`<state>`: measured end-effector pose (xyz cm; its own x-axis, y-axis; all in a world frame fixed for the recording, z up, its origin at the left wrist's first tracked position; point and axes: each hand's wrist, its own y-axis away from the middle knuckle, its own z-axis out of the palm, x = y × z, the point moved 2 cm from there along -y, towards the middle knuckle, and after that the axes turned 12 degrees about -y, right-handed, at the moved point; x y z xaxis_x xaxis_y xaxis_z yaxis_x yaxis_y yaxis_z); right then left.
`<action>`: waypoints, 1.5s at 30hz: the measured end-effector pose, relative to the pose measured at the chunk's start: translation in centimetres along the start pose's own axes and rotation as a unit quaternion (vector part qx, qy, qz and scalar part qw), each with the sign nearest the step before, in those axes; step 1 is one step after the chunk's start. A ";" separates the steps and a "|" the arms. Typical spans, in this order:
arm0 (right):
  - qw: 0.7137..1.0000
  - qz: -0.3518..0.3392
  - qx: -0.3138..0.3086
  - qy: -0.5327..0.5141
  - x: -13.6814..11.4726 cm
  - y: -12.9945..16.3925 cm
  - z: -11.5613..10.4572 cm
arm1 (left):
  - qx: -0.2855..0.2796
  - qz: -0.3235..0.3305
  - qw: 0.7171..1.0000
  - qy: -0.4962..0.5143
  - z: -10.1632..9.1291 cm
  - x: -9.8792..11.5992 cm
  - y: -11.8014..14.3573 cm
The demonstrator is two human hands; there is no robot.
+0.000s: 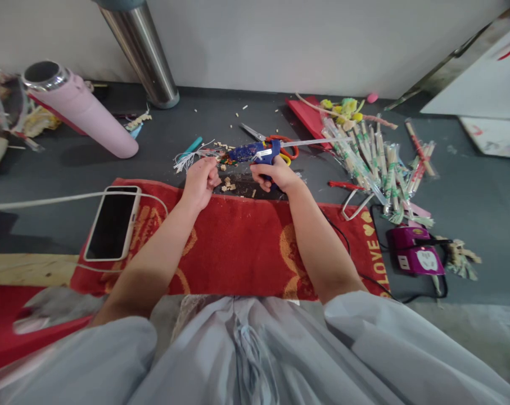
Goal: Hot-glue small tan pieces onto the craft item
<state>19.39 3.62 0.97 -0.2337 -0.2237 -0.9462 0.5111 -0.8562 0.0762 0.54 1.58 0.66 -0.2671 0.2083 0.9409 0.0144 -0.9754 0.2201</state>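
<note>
My right hand (274, 173) is wrapped round the handle of a blue hot glue gun (248, 153), its nozzle aimed left. A long translucent glue stick (316, 143) juts from the back of the gun. Close to the nozzle, my left hand (203, 181) is closed in a pinch; what its fingertips hold is too small or hidden to make out. White threads (189, 161) fan out behind that hand, beside a teal pen-like tool (192, 146). Small beige pieces (228, 184) lie between my hands. Scissors (255, 133) with orange handles rest behind the glue gun.
A red towel (238, 242) lies under my forearms, with a phone (113, 225) and white cable on its left. A pink bottle (86, 112) and steel flask (147, 56) stand behind. Several wrapped sticks (392, 169) lie right, near a purple box (415, 251) with black cords.
</note>
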 end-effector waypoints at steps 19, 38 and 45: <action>0.984 -0.039 0.076 0.153 -1.8 0.4 -1.5 | -0.001 -0.001 1.000 -0.002 -0.2 -0.3 -0.3; 0.782 -0.043 0.021 0.622 -2.2 0.5 -2.7 | 0.004 0.001 1.000 0.004 -0.1 -0.1 -0.1; 0.766 -0.034 0.005 0.642 -2.2 0.5 -2.4 | 0.034 0.038 0.998 0.030 -0.5 0.3 -0.2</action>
<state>22.17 4.79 2.30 0.7495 0.4584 -0.4777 0.5260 -0.8505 0.0091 0.01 1.77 0.74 -0.3205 0.1277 0.9386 0.1007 -0.9807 0.1678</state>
